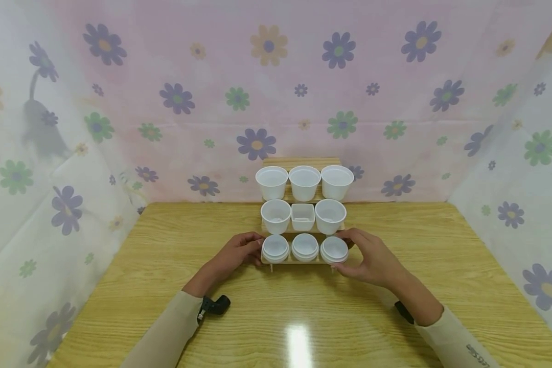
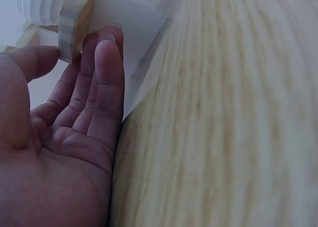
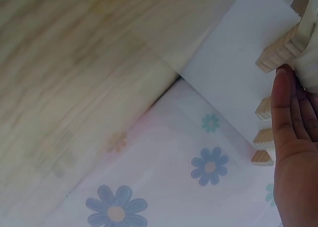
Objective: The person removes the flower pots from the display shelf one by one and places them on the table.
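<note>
A tiered wooden stand (image 1: pixel 299 259) with slatted shelves holds white pots in three rows on the table. The left end of its front shelf is pinched by my left hand (image 1: pixel 239 251); in the left wrist view the thumb (image 2: pixel 42 60) and fingers (image 2: pixel 107 63) meet around the slat's end (image 2: pixel 74 31). My right hand (image 1: pixel 372 258) grips the stand's right front corner, beside the small pot (image 1: pixel 335 248) there. Its thumb is in front and its fingers behind. In the right wrist view, fingertips are right at the slat's end (image 3: pixel 280 50).
Behind the small front pots stand two round pots (image 1: pixel 276 214) with a square one (image 1: pixel 302 216) between them. Larger round pots (image 1: pixel 304 182) fill the top row. A flowered cloth (image 1: pixel 202 153) rises behind the wood-grain table (image 1: pixel 175 230) and along both sides.
</note>
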Action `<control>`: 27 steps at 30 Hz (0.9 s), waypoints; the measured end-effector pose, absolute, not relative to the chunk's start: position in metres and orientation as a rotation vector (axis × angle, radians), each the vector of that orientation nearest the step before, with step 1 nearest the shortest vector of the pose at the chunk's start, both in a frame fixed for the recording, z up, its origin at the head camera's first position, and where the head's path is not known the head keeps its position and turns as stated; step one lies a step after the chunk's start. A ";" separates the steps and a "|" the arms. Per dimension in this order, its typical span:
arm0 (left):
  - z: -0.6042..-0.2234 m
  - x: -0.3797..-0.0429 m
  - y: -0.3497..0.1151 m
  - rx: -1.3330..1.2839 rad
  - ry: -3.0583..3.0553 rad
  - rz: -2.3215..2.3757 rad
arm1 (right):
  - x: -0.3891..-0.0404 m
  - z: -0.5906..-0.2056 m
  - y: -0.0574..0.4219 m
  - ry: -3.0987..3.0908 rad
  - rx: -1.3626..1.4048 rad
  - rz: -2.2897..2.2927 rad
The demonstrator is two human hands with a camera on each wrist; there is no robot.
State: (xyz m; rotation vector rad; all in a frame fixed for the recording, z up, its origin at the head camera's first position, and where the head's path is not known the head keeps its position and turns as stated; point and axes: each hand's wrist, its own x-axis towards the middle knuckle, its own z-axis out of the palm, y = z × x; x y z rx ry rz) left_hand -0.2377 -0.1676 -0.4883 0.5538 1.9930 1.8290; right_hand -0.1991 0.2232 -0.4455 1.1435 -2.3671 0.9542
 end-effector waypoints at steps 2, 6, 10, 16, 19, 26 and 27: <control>-0.488 -0.237 -0.167 0.544 1.997 1.826 | -0.199 -0.445 0.223 -2.365 1.147 0.960; -0.487 -0.237 -0.167 0.540 2.003 1.819 | -0.199 -0.445 0.223 -2.350 1.157 0.967; -0.487 -0.236 -0.167 0.547 2.001 1.823 | -0.199 -0.445 0.223 -2.322 1.168 0.954; -0.487 -0.236 -0.165 0.541 2.001 1.834 | -0.196 -0.441 0.224 -2.366 1.135 0.957; -0.487 -0.236 -0.165 0.535 2.002 1.831 | -0.194 -0.438 0.224 -2.388 1.123 0.957; -0.488 -0.236 -0.166 0.546 2.004 1.832 | -0.196 -0.437 0.226 -2.358 1.136 0.985; -0.488 -0.236 -0.166 0.548 2.003 1.834 | -0.196 -0.437 0.226 -2.352 1.141 0.991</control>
